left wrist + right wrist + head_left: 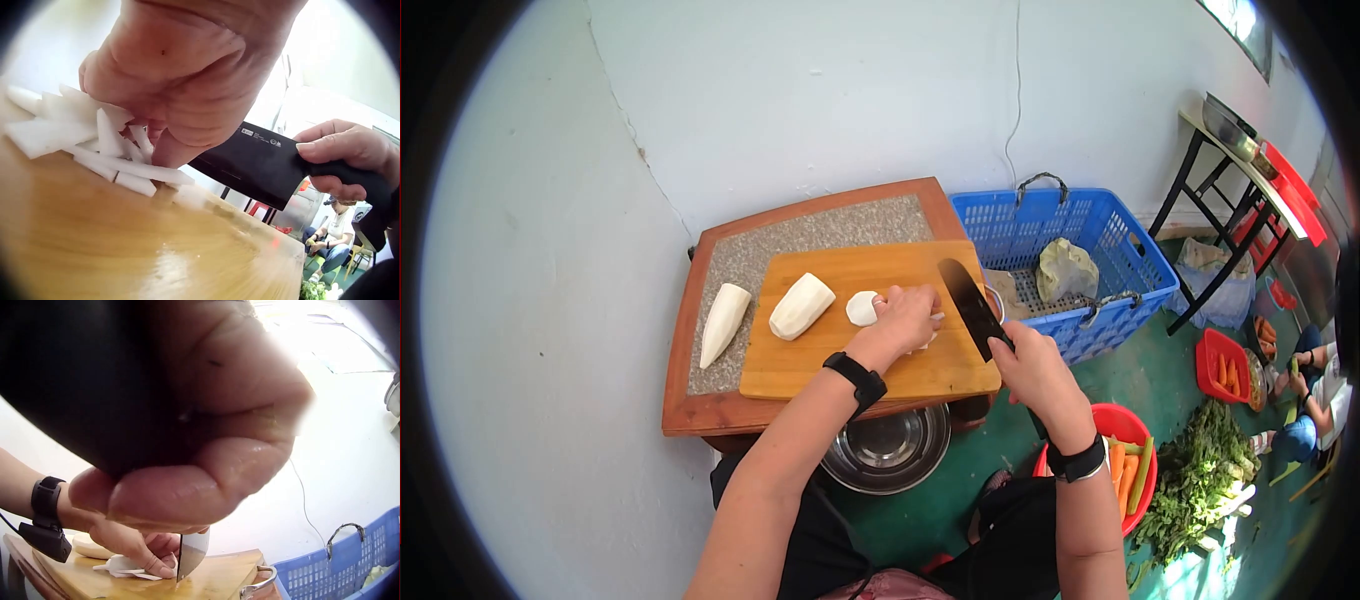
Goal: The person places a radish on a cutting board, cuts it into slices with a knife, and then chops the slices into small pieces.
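On the wooden cutting board (pixel 830 370), my left hand (pixel 905 320) bends its fingers over cut white radish strips (pixel 100 144) and holds them in a small heap. My right hand (pixel 1040 365) grips the handle of a broad black kitchen knife (pixel 968 305). The blade stands just right of my left fingertips, its tip close to the board in the right wrist view. A round radish slice (pixel 861 308) lies beside my left hand. Further left on the board is a peeled radish chunk (pixel 802 306). A tapered radish piece (pixel 725 324) lies off the board on the table's speckled top.
A blue basket (pixel 1135 300) with a plastic bag inside stands right of the table. Below are a steel basin (pixel 887 455) and a red basin (pixel 1138 425) of carrots. Leafy greens (pixel 1200 480) cover the floor at right, near a seated person (pixel 1320 395).
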The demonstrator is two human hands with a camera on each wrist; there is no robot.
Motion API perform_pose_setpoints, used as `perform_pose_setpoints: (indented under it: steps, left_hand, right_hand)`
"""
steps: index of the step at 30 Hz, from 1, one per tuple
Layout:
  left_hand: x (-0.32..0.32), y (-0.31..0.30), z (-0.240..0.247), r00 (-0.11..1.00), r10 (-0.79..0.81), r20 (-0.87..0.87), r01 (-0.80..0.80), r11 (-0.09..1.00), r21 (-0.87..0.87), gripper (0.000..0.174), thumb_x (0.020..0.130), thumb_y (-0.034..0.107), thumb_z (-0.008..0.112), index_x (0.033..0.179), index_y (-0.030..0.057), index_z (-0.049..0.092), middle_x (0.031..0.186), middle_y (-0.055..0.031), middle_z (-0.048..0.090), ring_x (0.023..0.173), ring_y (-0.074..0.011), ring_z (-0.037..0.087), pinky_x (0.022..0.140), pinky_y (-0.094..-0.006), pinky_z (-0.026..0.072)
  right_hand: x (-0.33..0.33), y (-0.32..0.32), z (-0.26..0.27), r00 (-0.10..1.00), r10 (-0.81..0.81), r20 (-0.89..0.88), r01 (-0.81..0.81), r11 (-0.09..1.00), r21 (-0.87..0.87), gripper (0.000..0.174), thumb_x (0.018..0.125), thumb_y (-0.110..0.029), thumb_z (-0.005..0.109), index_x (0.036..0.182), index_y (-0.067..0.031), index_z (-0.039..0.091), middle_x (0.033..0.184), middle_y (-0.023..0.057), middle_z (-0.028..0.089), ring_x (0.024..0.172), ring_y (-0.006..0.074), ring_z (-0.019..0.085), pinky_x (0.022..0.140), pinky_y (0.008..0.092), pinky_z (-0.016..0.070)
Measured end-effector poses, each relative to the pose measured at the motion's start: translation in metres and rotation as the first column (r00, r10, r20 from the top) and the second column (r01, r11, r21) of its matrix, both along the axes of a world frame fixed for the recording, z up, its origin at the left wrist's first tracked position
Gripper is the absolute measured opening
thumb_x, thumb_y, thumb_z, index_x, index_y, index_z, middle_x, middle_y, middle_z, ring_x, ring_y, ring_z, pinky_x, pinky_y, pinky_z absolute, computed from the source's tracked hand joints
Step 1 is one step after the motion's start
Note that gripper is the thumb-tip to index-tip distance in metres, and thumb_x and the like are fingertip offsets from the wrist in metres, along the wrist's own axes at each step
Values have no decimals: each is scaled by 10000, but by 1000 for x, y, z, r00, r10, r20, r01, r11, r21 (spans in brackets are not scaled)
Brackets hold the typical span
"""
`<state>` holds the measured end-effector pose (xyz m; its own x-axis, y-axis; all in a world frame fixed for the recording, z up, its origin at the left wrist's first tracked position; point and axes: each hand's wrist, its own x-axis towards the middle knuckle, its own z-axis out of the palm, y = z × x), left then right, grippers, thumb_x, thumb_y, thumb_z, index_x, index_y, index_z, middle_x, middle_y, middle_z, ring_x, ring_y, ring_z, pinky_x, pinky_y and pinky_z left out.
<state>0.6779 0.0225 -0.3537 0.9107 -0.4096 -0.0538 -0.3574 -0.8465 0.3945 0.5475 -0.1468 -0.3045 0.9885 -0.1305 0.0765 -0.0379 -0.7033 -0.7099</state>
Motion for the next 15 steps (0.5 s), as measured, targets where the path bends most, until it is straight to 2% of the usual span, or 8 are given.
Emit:
perform_pose_setpoints:
  steps: [4,6,9,13,15]
  left_hand:
    - [-2,-2,-1,998,-50,48,49,999,18,300,820,264,702,1089,147,636,930,-30,681,1038,-261,550,881,-479,323]
    - [-3,0,-1,988,-105,116,104,994,17,283,827,269,697,1079,151,646,900,-26,679,984,-239,583,887,-474,316]
    - [-1,-1,5,997,-78,15,80,991,-111,231,834,268,687,1029,146,661,888,-24,673,877,-205,617,875,-442,316]
    - [-1,9,16,999,-29,32,38,953,-299,204,843,274,673,993,136,666,846,-27,654,832,-187,620,837,-414,326]
    - [-6,19,26,998,3,55,17,932,-361,203,849,278,668,986,129,664,836,-29,639,851,-182,614,830,-411,331]
  right_hand:
    - [-5,5,16,995,-21,-94,28,998,64,251,912,-201,564,888,48,577,727,282,622,721,437,632,686,514,495]
    - [-2,1,4,1000,-8,-4,8,1000,21,251,910,-199,565,899,52,578,739,282,624,738,445,627,695,517,493]
    - [1,-5,-5,998,0,65,1,1000,-15,252,909,-196,565,910,56,579,747,281,625,755,454,620,700,519,491]
    - [3,-7,-6,996,19,88,-16,999,-28,250,908,-196,566,921,54,584,767,286,628,780,457,620,715,521,490]
    - [-1,-3,9,999,-10,-42,11,999,43,251,906,-196,567,927,53,587,786,292,630,804,459,619,730,523,489]
